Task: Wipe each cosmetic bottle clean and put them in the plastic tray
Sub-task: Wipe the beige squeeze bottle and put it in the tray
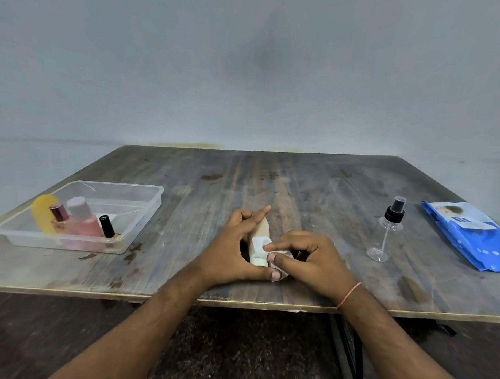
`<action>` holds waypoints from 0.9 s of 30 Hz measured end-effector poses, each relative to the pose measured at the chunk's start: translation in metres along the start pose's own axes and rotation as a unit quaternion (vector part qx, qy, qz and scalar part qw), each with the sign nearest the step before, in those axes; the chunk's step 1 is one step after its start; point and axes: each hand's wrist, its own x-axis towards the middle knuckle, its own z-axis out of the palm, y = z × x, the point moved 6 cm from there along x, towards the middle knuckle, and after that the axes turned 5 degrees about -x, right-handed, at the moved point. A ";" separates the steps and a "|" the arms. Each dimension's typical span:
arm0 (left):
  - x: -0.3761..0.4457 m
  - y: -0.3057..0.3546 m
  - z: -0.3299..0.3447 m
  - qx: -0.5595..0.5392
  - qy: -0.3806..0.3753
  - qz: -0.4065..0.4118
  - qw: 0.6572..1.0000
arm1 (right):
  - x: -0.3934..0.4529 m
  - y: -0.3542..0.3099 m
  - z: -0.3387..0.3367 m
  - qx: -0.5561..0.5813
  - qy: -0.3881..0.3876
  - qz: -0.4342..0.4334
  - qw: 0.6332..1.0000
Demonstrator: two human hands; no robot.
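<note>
My left hand (231,253) grips a beige cosmetic tube (262,230) above the table's near middle. Wrapped round the tube's lower part is a white wipe (260,250), pinched against it by my right hand (306,255). The clear plastic tray (146,211) stands at the left. Inside it are a yellow bottle (42,211), a bottle with a maroon cap (59,212), a pink bottle with a pale cap (85,219) and a small black-capped bottle (107,226). A clear spray bottle with a black pump (388,229) stands at the right, apart from both hands.
A blue pack of wipes (471,237) lies at the table's right edge. The worn wooden table (271,182) backs onto a grey wall. Its front edge runs just under my wrists, with dark floor below.
</note>
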 end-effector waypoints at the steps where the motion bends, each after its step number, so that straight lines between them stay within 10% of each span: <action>1: 0.000 0.000 0.000 -0.001 0.007 0.003 1.000 | -0.001 -0.001 0.000 -0.004 -0.001 -0.002 1.000; 27: -0.008 0.023 0.002 0.071 -0.014 0.017 0.997 | -0.002 0.001 -0.019 -0.088 0.162 0.006 0.983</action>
